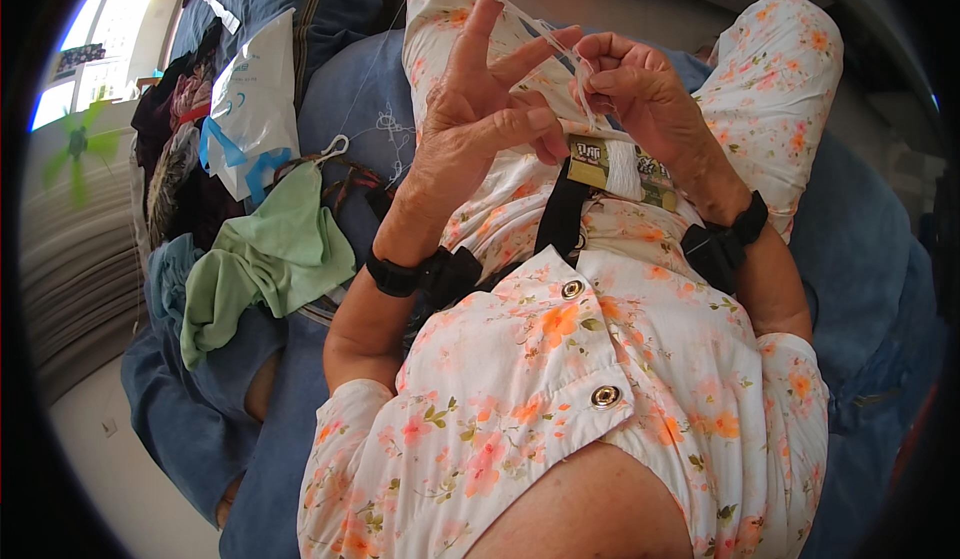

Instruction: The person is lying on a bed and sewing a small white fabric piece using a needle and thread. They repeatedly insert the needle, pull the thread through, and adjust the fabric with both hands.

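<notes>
White yarn runs from the raised index finger of my left hand across to my right hand. It loops around that fingertip, while the left middle finger stretches out beneath the strands and the ring and little fingers curl. Between the thumb and fingertips of my right hand the yarn is pinched, and a short bunched length hangs below. Just under both hands, a skein of white yarn with a printed paper band lies on my lap. A thin loose thread lies tangled on the blue seat at the left.
Left of me, the blue cushioned seat bears a light green cloth, a white plastic bag and dark bundled textiles. A black strap crosses my lap. A green pinwheel-like object stands at the far left.
</notes>
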The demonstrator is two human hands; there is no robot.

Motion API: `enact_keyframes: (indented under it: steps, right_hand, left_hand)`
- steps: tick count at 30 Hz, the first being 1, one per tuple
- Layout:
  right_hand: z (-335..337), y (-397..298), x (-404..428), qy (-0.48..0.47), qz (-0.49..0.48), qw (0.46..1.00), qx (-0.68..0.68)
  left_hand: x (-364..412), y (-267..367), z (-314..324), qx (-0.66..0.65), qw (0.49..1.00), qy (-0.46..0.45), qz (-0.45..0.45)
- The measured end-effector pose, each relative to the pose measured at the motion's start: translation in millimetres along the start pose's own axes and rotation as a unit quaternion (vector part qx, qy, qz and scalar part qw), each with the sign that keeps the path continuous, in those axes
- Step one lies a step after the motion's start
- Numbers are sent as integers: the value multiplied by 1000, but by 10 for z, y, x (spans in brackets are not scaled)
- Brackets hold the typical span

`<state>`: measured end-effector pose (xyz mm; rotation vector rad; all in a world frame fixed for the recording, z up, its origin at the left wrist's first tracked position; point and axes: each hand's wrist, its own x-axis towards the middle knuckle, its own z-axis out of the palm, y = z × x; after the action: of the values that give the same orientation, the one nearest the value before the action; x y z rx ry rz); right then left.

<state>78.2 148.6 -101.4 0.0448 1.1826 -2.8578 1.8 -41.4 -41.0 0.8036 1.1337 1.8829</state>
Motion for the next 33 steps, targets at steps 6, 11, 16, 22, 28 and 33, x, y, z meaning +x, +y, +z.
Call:
enact_keyframes:
  steps: [6, 11, 16, 22, 28, 33]
  right_hand:
    - [92, -44, -20, -22, 37, 999, 0]
    - [99, 8, -1, -30, 70, 996, 36]
    - [119, 28, -5, 2, 74, 997, -20]
    - [83, 32, -24, -31, 87, 995, 26]
    - [102, 10, -34, -59, 92, 994, 29]
    - [89, 14, -43, -66, 107, 991, 42]
  left_hand:
    - [2, -27, 1, -11, 1000, 5, 5]
    - [0, -47, 36, -3, 1000, 26, -4]
    - [1, -54, -1, 0, 1000, 9, -18]
    - [-4, -61, 12, 5, 999, 44, 24]
    - [-5, -101, -37, 18, 993, 101, 57]
    - [-25, -115, -59, -1, 990, 120, 73]
